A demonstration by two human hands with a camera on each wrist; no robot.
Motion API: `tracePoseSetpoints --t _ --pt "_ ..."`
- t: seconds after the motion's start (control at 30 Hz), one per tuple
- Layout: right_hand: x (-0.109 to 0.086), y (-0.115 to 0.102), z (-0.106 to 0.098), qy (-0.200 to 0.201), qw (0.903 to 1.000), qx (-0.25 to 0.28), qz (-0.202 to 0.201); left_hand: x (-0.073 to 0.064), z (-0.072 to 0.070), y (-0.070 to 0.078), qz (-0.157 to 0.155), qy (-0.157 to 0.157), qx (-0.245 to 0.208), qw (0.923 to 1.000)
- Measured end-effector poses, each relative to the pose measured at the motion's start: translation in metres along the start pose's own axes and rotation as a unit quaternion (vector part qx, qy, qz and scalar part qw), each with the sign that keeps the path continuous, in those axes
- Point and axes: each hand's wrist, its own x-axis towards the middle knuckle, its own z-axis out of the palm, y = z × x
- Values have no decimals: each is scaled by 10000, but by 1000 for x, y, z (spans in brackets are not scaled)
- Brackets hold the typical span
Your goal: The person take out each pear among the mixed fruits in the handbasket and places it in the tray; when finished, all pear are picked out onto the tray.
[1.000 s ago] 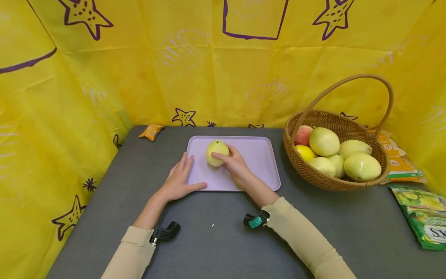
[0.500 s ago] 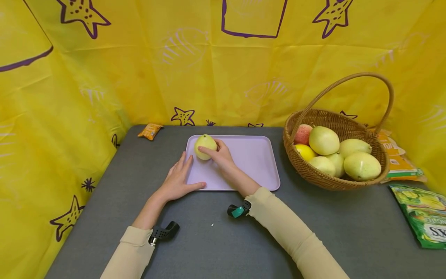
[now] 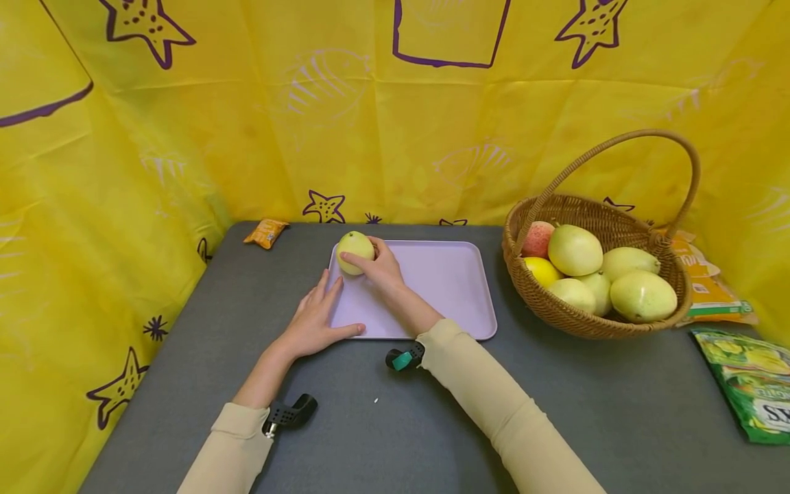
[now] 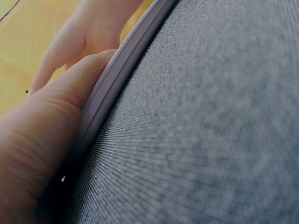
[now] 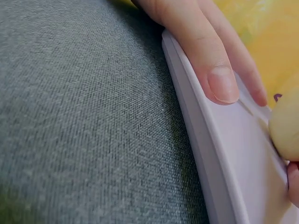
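Note:
My right hand [image 3: 384, 268] grips a round, pale yellow-green pear [image 3: 356, 248] at the far left corner of a lilac tray [image 3: 444, 281], thumb toward me and fingers on its right side. In the right wrist view, part of the pear [image 5: 287, 123] shows low against the tray. My left hand [image 3: 315, 321] lies spread at the tray's left front corner, its fingers along the left side. Its thumb [image 4: 60, 100] rests at the front rim in the left wrist view. The right hand's far fingertips are hidden behind the pear.
A wicker basket [image 3: 592, 329] with a tall handle stands to the right, holding several pale green fruits, a yellow one and a peach [image 3: 538, 239]. Packets lie beside it, one orange [image 3: 710, 291], one green [image 3: 749, 384]. A small orange packet [image 3: 267, 233] lies at the back left.
My right hand has carried the pear left and away from me, from the tray's middle-left to its far left corner. The left hand has stayed in place.

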Motion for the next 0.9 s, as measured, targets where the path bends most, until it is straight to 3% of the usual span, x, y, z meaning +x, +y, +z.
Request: tracePoseSetpoints --t 0.43,0.9 --pt "4 6 4 -48 9994 -310 -110 -1 0 -1 -21 20 26 10000" --pt "4 12 0 -261 9991 -252 -241 0 1 -2 -42 -4 8 10000"
